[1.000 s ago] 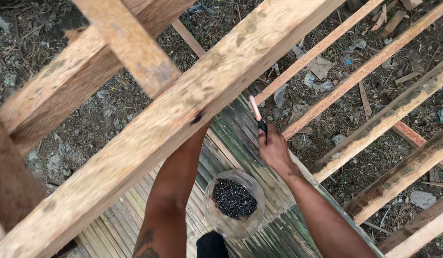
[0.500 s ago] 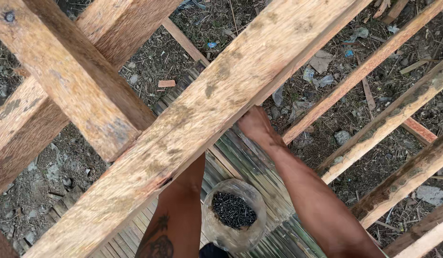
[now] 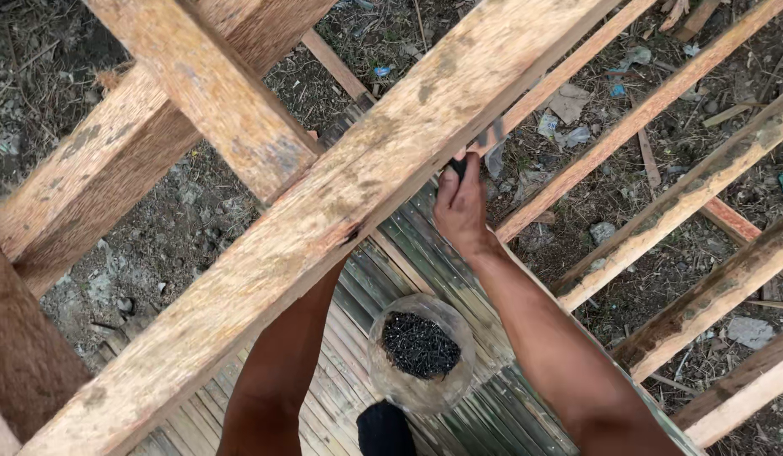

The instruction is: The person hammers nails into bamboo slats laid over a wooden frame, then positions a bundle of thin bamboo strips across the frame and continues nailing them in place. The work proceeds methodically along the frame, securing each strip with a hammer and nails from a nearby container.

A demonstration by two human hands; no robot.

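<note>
Right hand (image 3: pixel 461 207) clenched on a dark-handled tool beneath the broad weathered timber beam (image 3: pixel 341 211); left hand hidden, state unclear; a slip could upset the clear plastic container of black nails (image 3: pixel 419 350)

The big beam (image 3: pixel 341 211) crossing in front of me is showing pale tan wood with grey-black smudges and a fine streaked grain. The post (image 3: pixel 24 355) at my near left is looking darker, reddish brown. The slats (image 3: pixel 662 211) running off to the right are showing light yellowish wood. The tool grip in my right hand (image 3: pixel 461 207) is looking black. The clear plastic bag (image 3: pixel 421 355) near me is holding black nails (image 3: pixel 421 344). The bamboo flooring (image 3: pixel 366 295) underneath is showing grey-green stripes, and the ground (image 3: pixel 163 228) is looking dull grey-brown.
</note>
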